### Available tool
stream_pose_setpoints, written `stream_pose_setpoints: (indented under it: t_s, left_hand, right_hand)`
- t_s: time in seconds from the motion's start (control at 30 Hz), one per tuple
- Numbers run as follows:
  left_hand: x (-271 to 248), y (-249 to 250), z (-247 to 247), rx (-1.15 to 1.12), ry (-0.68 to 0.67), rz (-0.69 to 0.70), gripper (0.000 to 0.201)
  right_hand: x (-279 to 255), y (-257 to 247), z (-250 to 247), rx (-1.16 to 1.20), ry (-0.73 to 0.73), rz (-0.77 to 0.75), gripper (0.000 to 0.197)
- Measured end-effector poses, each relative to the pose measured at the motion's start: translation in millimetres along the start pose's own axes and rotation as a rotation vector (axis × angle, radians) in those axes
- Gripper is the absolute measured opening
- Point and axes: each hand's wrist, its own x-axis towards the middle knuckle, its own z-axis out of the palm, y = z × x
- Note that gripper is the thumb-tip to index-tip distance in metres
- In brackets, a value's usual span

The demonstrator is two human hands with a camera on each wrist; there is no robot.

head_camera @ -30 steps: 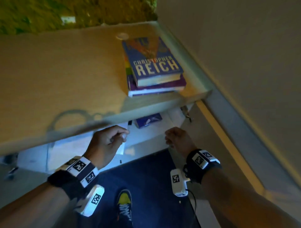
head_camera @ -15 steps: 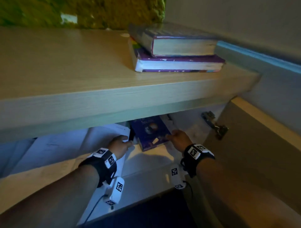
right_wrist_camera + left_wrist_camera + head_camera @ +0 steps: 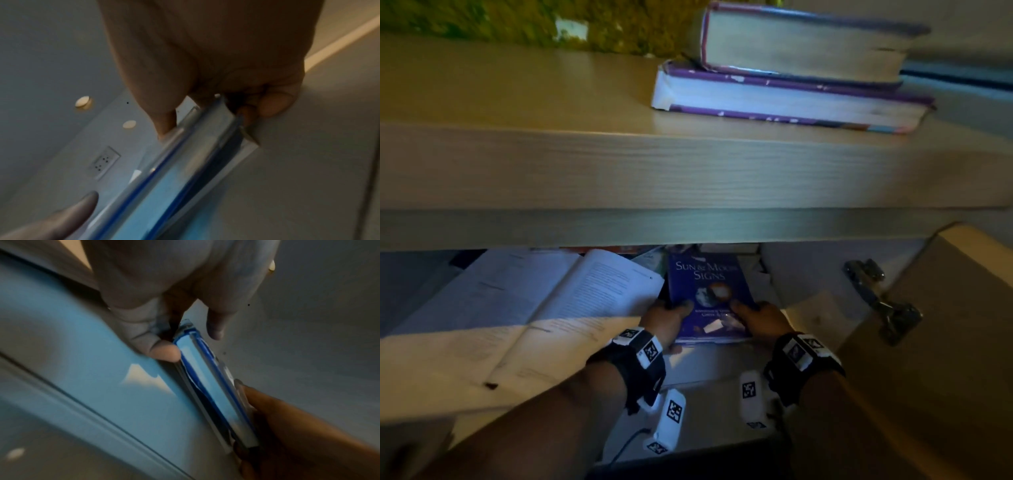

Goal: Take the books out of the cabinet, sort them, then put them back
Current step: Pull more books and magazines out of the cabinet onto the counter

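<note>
A blue paperback titled "Sun & Moon Signs" (image 3: 707,291) lies inside the cabinet under the wooden top. My left hand (image 3: 666,317) grips its near left corner, thumb on the cover. My right hand (image 3: 758,317) grips the near right corner the same way. In the left wrist view the book's page edge (image 3: 207,386) sits between thumb and fingers. The right wrist view shows the same blue-edged book (image 3: 185,167) pinched by my right hand. Two books are stacked on the cabinet top: a thick one (image 3: 801,48) on a purple-covered one (image 3: 784,99).
A large open book (image 3: 524,301) with white pages lies in the cabinet left of the blue one. More books show dimly behind. The cabinet door (image 3: 945,342) stands open at right with a metal hinge (image 3: 880,298). The thick wooden top edge (image 3: 688,192) overhangs the opening.
My head has dropped lower, level with the cabinet opening. Both hands have reached in and closed on the blue book's near corners; the left hand has left the open book's page.
</note>
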Motion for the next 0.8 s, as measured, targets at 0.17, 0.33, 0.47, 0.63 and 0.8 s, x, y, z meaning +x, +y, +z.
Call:
stream_pose_setpoints:
  t_s: [0.17,0.33,0.47,0.63,0.8]
  left_hand:
    - [-29.8,-13.3,-8.8,-0.045,-0.046,-0.018,0.027]
    - [-46.2,-19.4,-35.4,-0.101,0.0,0.012,0.03]
    - [-75.3,-18.6,-53.3,-0.142,0.018,0.113,0.026]
    - [-139.6,-15.3,-91.1,-0.148,0.003,0.242,0.036]
    - [-211.6,-13.3,-109.5,-0.163,-0.023,0.402,0.023]
  right_hand:
    - [-12.1,6.1,4.9,0.137,-0.048,0.057,0.059]
    - [-42.3,7.3,34.7,0.346,-0.124,-0.075,0.031]
    - [-69.0,-5.2,52.1,0.451,-0.038,-0.214,0.015]
    - [-125.8,-27.9,63.9,0.519,-0.059,-0.311,0.036]
    - [-196.7,-49.2,43.1,0.455,-0.094,-0.298,0.021]
